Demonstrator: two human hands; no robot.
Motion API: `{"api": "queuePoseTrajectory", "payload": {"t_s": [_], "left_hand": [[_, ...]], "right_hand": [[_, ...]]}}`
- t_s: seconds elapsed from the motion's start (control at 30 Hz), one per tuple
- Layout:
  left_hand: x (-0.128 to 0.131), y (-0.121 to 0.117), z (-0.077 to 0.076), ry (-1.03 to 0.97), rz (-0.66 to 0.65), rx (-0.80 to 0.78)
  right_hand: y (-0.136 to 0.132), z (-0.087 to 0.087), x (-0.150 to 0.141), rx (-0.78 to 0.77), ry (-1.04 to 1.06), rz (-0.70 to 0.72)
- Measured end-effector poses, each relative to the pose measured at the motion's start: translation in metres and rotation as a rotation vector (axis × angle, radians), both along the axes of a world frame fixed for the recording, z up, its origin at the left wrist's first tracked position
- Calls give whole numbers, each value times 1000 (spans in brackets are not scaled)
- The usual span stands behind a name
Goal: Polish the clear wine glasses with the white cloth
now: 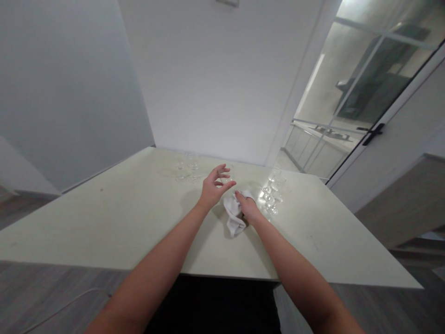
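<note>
My left hand is at the middle of the table, its fingers and thumb curved around a clear stemmed glass. That glass is faint, and its lower part is hidden. Just to the right and nearer to me, my right hand is closed on a bunched white cloth, with the thumb on top. The cloth lies close below my left thumb and hangs toward the tabletop. Several clear stemmed glasses stand right of my right hand. Two more stemmed glasses are at the back left.
The pale table reaches back to a white wall. A grey wall is on the left. At the right is a glazed door with a black handle. A cable lies on the floor at the lower left.
</note>
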State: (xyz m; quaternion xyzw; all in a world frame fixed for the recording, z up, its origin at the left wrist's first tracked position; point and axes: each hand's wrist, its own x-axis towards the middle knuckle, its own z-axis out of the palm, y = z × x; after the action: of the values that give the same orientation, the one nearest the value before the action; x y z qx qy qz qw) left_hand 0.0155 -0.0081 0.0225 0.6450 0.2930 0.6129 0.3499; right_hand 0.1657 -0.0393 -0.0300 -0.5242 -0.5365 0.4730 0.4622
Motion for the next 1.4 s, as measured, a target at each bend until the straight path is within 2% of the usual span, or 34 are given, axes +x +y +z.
{"api": "queuePoseTrajectory", "payload": {"t_s": [0.07, 0.13, 0.2, 0.3, 0.53, 0.7, 0.93, 1.23, 1.4], "left_hand": [[0, -1, 1, 22, 27, 17], [-1, -2, 2, 33, 73, 36], [-1, -3, 4, 36, 132, 52], [-1, -3, 3, 46, 177, 53], [7, 3, -6, 66, 96, -25], [13, 6, -13, 123, 33, -75], [16, 8, -20, 185, 8, -92], [17, 15, -26, 248, -27, -147], [15, 17, -33, 318, 1, -171]], "right_hand": [[-2, 2, 3, -34, -58, -53], [-5, 5, 3, -59, -130, -37], [-10, 9, 2, -24, -228, 84], [-15, 15, -1, 134, -333, 272], [-17, 15, -2, 330, -561, 422], [-16, 11, -1, 347, -619, 395], [-17, 9, -3, 359, -557, 359], [-16, 9, -4, 384, -618, 394], [-17, 11, -5, 394, -687, 408]]}}
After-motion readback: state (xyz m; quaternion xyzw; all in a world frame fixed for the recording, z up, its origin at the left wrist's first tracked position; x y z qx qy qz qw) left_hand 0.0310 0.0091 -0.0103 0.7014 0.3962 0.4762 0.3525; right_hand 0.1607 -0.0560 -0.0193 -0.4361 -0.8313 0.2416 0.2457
